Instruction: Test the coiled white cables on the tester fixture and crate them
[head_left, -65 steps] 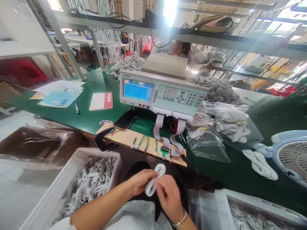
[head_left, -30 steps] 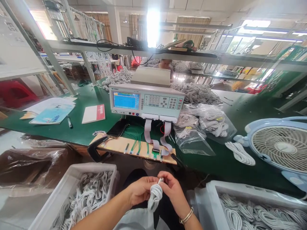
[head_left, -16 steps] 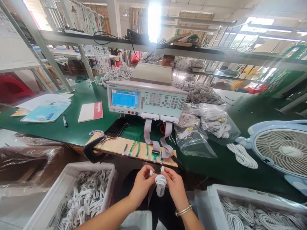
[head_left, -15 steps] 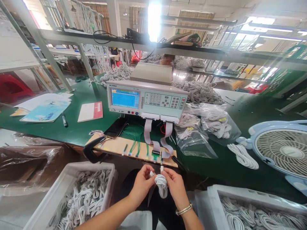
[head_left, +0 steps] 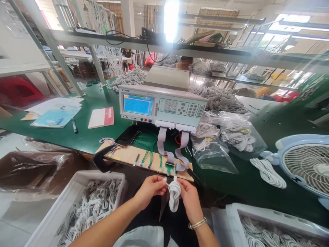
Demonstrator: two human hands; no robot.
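My left hand (head_left: 149, 190) pinches one plug end of a coiled white cable (head_left: 174, 195) that hangs between both hands. On the other side my right hand (head_left: 188, 197) pinches the second plug end, held upright just below the wooden test board (head_left: 133, 156). Green wires and grey ribbon cables run from that board up to the cable tester (head_left: 162, 106) with a blue screen. The plugs sit close to the small connectors at the board's front edge, apart from them as far as I can tell.
A white bin of coiled cables (head_left: 84, 209) stands at my lower left and another bin (head_left: 269, 230) at lower right. Bagged cables (head_left: 226, 137), a loose coil (head_left: 268, 172) and a blue fan (head_left: 305, 168) lie right. Papers and a notebook (head_left: 101, 117) lie left. A person sits behind the tester.
Both hands have lifted the coil from my lap toward the board's front edge. The two plug ends have been pulled free of the coil and are now pinched, one in each hand.
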